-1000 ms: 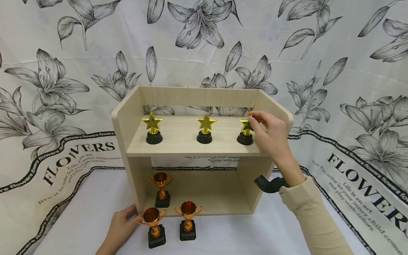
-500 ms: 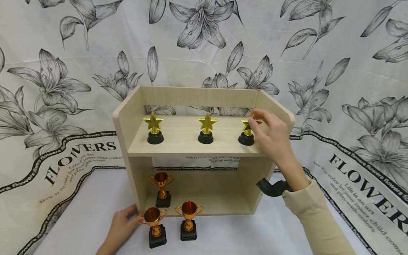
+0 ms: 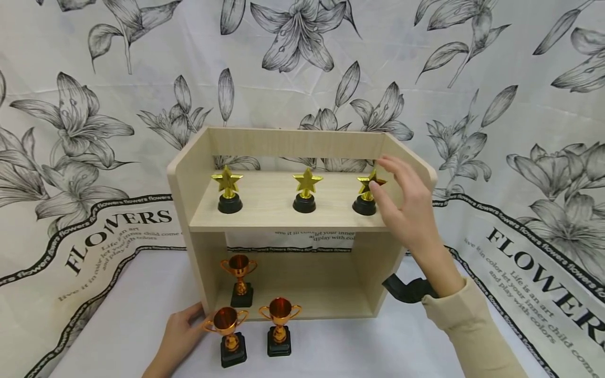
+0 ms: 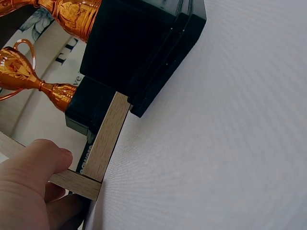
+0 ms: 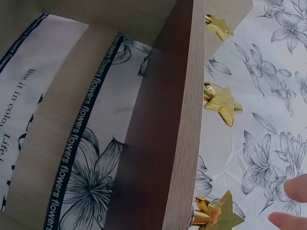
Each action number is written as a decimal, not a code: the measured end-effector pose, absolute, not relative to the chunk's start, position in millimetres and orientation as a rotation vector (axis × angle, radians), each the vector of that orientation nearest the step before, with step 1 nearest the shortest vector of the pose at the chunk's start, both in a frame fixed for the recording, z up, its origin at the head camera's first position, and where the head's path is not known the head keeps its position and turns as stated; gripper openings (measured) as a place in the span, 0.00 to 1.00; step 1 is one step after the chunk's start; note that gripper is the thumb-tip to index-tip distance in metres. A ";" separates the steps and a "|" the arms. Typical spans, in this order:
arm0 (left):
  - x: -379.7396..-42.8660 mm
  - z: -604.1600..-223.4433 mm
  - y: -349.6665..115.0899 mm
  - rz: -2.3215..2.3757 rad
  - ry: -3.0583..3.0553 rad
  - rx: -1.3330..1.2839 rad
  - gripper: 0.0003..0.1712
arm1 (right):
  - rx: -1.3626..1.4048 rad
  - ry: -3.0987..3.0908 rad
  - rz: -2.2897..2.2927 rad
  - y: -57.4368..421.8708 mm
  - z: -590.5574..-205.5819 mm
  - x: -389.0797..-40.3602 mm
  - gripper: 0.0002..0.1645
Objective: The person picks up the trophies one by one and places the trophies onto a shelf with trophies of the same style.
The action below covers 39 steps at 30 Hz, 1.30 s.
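Observation:
My left hand [image 3: 178, 336] grips the lower left side panel of the pale wooden shelf [image 3: 293, 229]. The left wrist view has the thumb [image 4: 36, 160] on one face of that board and the fingers on the other. At the upper right, my right hand [image 3: 410, 212] is spread beside a gold star trophy [image 3: 364, 206] with a black round base, its thumb tip overlapping the star in the head view. That trophy stands upright on the top board. In the right wrist view, two fingertips [image 5: 290, 221] are apart from the star [image 5: 229, 215].
Two more star trophies stand on the top board, one in the middle [image 3: 304, 203] and one at left [image 3: 230, 203]. A bronze cup trophy [image 3: 241, 295] is in the lower compartment. Two others, left [image 3: 233, 353] and right [image 3: 279, 342], stand before the shelf on the white cloth.
My right hand's fingers have come off the right star and spread, the hand moving slightly right. The star trophy stays upright in place. My left hand has not moved.

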<state>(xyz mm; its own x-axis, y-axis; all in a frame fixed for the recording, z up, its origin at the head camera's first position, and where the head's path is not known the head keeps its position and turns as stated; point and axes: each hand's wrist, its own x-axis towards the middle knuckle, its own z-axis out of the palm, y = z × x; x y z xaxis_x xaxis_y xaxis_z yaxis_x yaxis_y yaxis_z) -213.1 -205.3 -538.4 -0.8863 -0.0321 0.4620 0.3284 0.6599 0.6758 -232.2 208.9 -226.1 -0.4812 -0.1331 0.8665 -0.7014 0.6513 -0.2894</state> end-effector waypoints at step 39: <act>-211.1 -532.7 -204.1 -1.142 -2.472 -0.202 0.23 | 0.778 -1.893 0.812 186.4 -237.7 -183.6 0.27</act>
<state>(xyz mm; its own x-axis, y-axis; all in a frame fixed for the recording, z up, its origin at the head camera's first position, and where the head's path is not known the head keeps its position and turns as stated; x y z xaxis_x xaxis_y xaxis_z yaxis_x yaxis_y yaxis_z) -211.1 -204.1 -532.7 -0.9061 -0.0389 0.4214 0.2956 0.6543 0.6960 -183.6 186.4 -237.7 -0.3916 -0.1851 0.9013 -0.7805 0.5856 -0.2188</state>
